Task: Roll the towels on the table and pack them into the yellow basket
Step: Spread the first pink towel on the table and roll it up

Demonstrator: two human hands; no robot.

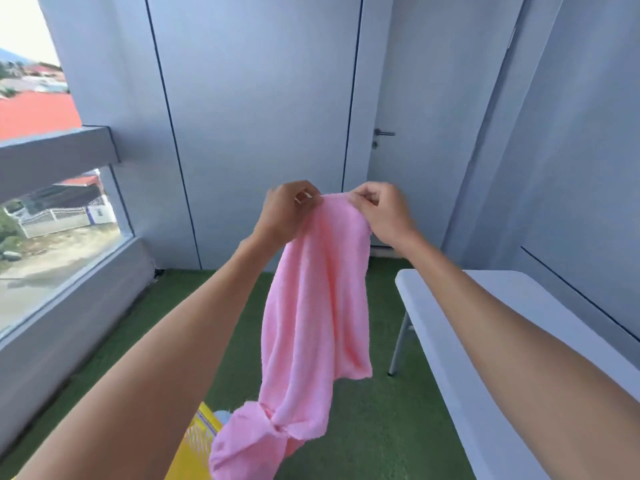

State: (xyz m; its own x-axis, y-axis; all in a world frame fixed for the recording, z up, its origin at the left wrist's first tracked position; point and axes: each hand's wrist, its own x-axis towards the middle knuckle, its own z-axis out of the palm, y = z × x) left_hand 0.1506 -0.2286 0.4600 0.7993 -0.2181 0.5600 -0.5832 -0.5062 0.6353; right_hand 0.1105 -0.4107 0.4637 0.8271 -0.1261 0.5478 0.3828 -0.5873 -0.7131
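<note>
So starting on the left, the yellow basket (194, 441) is down on the green turf floor (363, 427) near the bottom edge, mostly hidden behind the left forearm, with something pale blue barely peeking out of it, can't tell what. The left hand (287, 213) is raised out in front at arm's length, fingers (304, 197) pinched on the top edge of a pink towel (311, 306). Right next to it, the right hand (384, 213) has its own pinch on the same edge, so both grips sit close together and the towel's top is bunched rather than spread. The towel's long axis runs straight down from the fingers, and the bottom end is twisted into a knot-like lump hanging just beside the basket, looks like it's brushing the rim but I can't say for sure. The white folding table (485, 341) is off to the right, below the right forearm, so that hand is the nearer one to it. My guess is the towel needs shaking out flat and swinging right onto the table before any rolling happens.
</note>
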